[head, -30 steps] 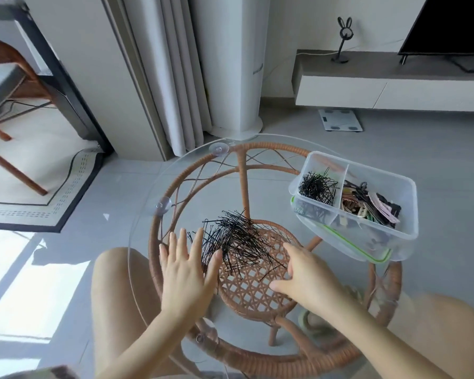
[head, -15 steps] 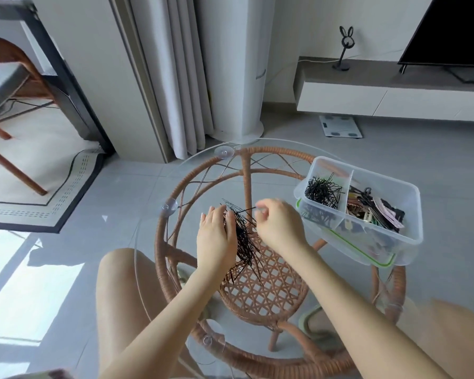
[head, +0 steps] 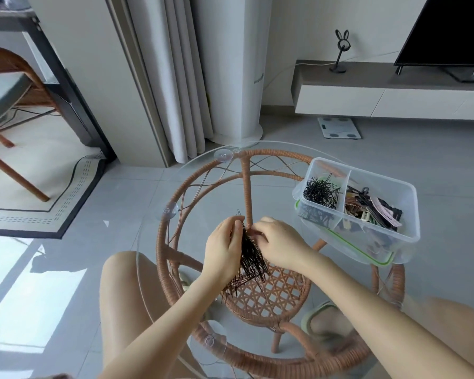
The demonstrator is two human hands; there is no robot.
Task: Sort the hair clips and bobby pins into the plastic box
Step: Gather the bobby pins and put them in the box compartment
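Once scattered, the thin black bobby pins now bunch; my left grip and right grip pinch them over the glass worktop.

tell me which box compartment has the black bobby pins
The left compartment as the camera sees it holds the bobby pins; the right one holds mixed hair clips.
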